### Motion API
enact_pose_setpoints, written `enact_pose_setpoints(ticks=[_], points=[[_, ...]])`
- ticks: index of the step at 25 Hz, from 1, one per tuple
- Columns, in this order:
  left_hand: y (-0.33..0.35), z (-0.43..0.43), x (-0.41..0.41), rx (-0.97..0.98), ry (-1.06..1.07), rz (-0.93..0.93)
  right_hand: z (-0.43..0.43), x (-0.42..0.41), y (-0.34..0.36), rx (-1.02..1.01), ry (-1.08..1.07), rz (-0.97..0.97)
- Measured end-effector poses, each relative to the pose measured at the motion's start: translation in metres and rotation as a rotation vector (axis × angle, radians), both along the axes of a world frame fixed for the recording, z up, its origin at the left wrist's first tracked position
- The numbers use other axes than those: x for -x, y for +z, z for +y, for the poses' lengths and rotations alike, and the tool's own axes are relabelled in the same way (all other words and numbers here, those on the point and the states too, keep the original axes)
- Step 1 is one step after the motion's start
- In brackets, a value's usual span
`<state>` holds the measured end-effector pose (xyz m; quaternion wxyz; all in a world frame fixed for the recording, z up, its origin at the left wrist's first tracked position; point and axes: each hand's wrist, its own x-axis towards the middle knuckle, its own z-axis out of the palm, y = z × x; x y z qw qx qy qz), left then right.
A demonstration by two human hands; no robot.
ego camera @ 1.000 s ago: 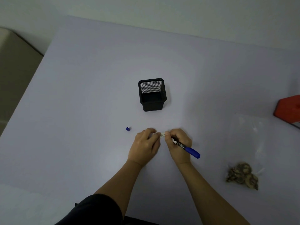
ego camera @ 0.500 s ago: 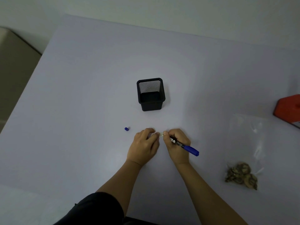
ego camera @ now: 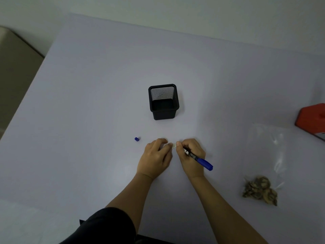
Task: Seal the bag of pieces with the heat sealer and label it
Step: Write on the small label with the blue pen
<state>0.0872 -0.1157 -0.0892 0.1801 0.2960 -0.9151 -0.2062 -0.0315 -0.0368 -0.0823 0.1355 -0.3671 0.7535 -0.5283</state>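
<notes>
A black mesh pen cup stands mid-tabletop before me; a beige cabinet sits beyond the left edge.

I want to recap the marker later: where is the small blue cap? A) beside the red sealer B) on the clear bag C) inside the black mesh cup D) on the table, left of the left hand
D: the blue cap lies on the table, apart from the left hand and on its left side.

Clear bag of brown pieces lies flat near red sealer.
</notes>
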Motion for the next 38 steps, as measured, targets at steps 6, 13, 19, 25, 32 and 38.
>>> enact_pose_setpoints(ticks=[6, 13, 19, 25, 32, 38], points=[[0.0017, -0.0006, 0.0015, -0.001, 0.002, 0.001, -0.0007, 0.0004, -0.0017, -0.014, -0.015, 0.006], [0.0008, -0.0007, 0.0008, -0.010, 0.005, 0.001, -0.0009, -0.0001, -0.0018, -0.015, -0.022, 0.024], [0.0009, -0.0005, 0.0010, -0.022, 0.007, -0.004, -0.0011, 0.0001, -0.0006, -0.011, -0.027, 0.009], [0.0020, -0.0002, 0.0013, -0.027, 0.004, -0.006, -0.0006, 0.0005, -0.0019, -0.013, -0.020, 0.004], [0.0018, -0.0002, 0.0016, -0.023, 0.005, 0.001, -0.0018, 0.0005, -0.0006, -0.013, -0.038, -0.001], [0.0019, -0.0008, 0.0017, -0.016, -0.002, 0.001, -0.0018, 0.0003, -0.0039, -0.016, -0.032, 0.002]])
